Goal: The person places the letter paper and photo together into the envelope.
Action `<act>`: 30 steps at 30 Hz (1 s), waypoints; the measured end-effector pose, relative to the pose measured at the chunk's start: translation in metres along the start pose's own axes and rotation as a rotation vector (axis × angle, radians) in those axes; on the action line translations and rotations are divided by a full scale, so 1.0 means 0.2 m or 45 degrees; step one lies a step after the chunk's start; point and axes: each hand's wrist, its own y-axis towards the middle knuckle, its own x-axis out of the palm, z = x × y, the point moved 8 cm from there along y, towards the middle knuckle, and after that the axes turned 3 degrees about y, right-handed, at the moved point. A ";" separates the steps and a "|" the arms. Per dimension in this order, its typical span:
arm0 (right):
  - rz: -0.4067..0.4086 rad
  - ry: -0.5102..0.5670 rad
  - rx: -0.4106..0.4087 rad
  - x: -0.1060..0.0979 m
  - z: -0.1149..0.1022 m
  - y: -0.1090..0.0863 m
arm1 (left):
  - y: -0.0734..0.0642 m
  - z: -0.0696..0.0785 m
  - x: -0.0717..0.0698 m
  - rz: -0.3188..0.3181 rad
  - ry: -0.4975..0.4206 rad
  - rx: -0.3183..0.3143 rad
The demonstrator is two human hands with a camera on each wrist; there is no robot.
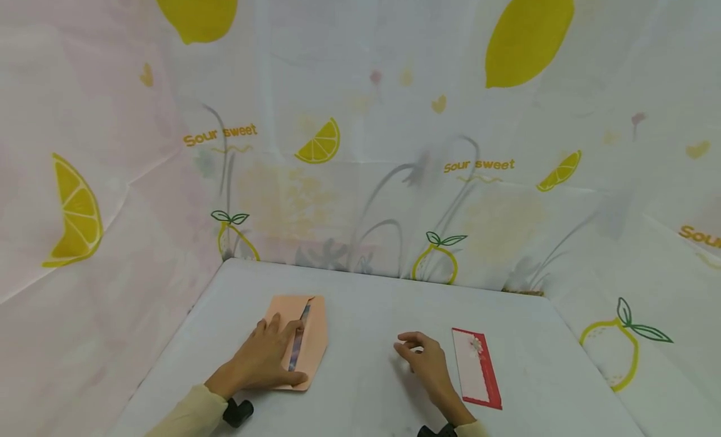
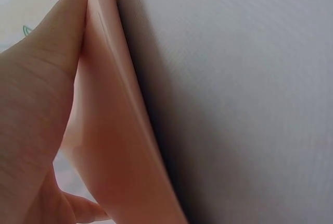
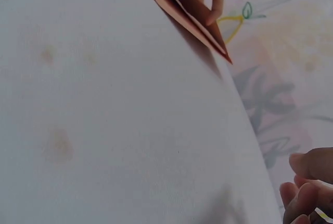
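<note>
A peach envelope [image 1: 317, 337] lies on the table at the left in the head view. A blue-purple strip [image 1: 295, 348] shows through its long opening. My left hand [image 1: 265, 352] rests on the envelope with fingers spread, the thumb on its near end and the index finger at the opening. The left wrist view shows the envelope's edge [image 2: 125, 130] slightly off the surface. My right hand [image 1: 425, 362] hovers over the table, fingers loosely bent, holding nothing. Right of it lies a red and white card [image 1: 473, 377] with a white flower, untouched.
The white table [image 1: 366, 324] meets lemon-printed sheets [image 1: 360, 193] at its back and sides. A small brownish patch [image 1: 521, 292] shows at the back right edge. Dark bands [image 1: 238, 412] sit on both wrists.
</note>
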 end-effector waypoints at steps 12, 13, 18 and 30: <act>0.165 -0.097 0.152 -0.39 0.17 -0.05 | 0.01 0.03 -0.02 -0.014 0.001 0.018; 0.180 -0.103 0.158 -0.42 0.18 -0.05 | 0.01 0.03 -0.02 -0.015 0.003 0.018; 0.184 -0.149 0.186 -0.54 0.25 -0.06 | 0.01 0.02 -0.02 -0.007 0.011 0.021; 0.221 -0.218 0.353 -0.69 0.38 -0.07 | -0.01 0.01 -0.01 -0.026 -0.018 -0.009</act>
